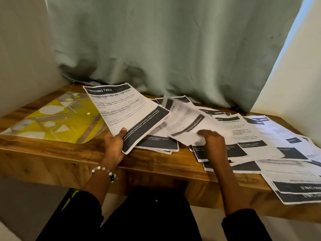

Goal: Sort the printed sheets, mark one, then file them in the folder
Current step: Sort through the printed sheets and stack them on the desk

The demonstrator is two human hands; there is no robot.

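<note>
At the far left of the wooden table (52, 159) lies a clear folder (52, 119) with a yellow and grey pattern, flat and snapped closed; whether anything is inside it cannot be told. Just right of it, the left hand (113, 145), a beaded bracelet (104, 171) on its wrist, grips a small stack of printed sheets (128, 112) by the lower edge, thumb on top, tilted up off the table. Further right, the right hand (212, 140) pinches a single sheet (184, 120), blurred and lifted. More printed pages (260, 136) lie spread and overlapping across the right half of the table, some hanging over its front edge. A pale green curtain (173, 49) hangs behind.
</note>
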